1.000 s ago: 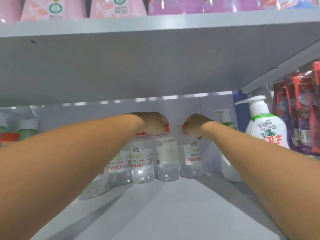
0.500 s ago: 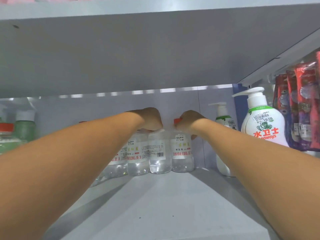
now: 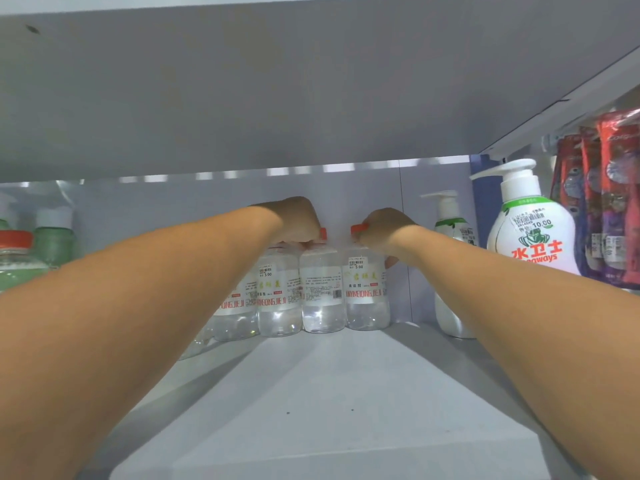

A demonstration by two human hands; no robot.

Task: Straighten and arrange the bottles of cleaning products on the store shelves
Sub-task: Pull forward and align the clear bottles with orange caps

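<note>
Reaching deep under the upper shelf, my left hand (image 3: pixel 299 220) grips the red cap of one clear bottle (image 3: pixel 322 289) while my right hand (image 3: pixel 382 230) grips the cap of its neighbour (image 3: pixel 365 292). I hold them by the tops because I can twist labels forward there. The row stands at the back of the shelf (image 3: pixel 329 410), touching side by side.

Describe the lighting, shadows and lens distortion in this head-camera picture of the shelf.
Head view: soft, even light; the forearms cast faint grey shadows on the shelf board; wide-angle stretch swells the forearms near the edges; the clear bottles gripped by the left hand and right hand read sharply; the green bottles look hazy.
</note>
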